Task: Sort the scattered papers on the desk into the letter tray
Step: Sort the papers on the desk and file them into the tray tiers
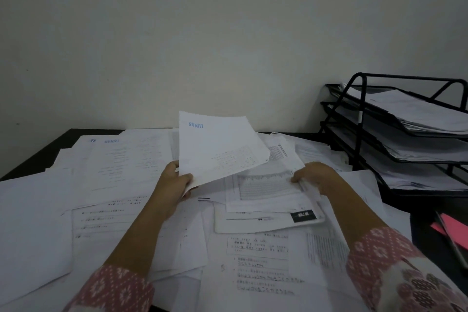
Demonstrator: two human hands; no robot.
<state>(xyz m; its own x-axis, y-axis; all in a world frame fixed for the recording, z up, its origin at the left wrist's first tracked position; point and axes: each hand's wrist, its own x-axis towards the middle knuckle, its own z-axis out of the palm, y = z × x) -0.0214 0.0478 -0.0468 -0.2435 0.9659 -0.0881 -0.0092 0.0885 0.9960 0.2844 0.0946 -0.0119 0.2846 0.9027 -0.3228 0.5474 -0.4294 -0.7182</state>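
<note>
Sleeves: two, pink cloth with a white pattern; the left sleeve [114,289] and the right sleeve [395,268] sit at the near edge of view, well in front of the black wire letter tray [362,99].
Tray count: one letter tray with three tiers, each tier holding a stack of white sheets.
Papers count: loose papers [121,164], white and printed, overlap too much to count; they spread left of the tray and in front of it.
Pink item: one flat pink folder or sheet [453,230] in front of the tray, at the right edge of view.
Left hand: the left hand [174,185] pinches the lower corner of a white lifted sheet [217,144] between thumb and curled fingers; the sheet stands tilted above the pile, left of the tray, with a blue upside-down word, LUNAS, on it.
Right hand: the right hand [319,180] curls its fingers over the edge of a densely printed bundle [266,185] lying on the pile, between the lifted sheet and the tray.
Surface: a dark desk [38,157], bare only at its far-left corner, well left of the tray.
Room: a plain pale wall [202,33] rises behind the tray and desk; the light is dim.
</note>
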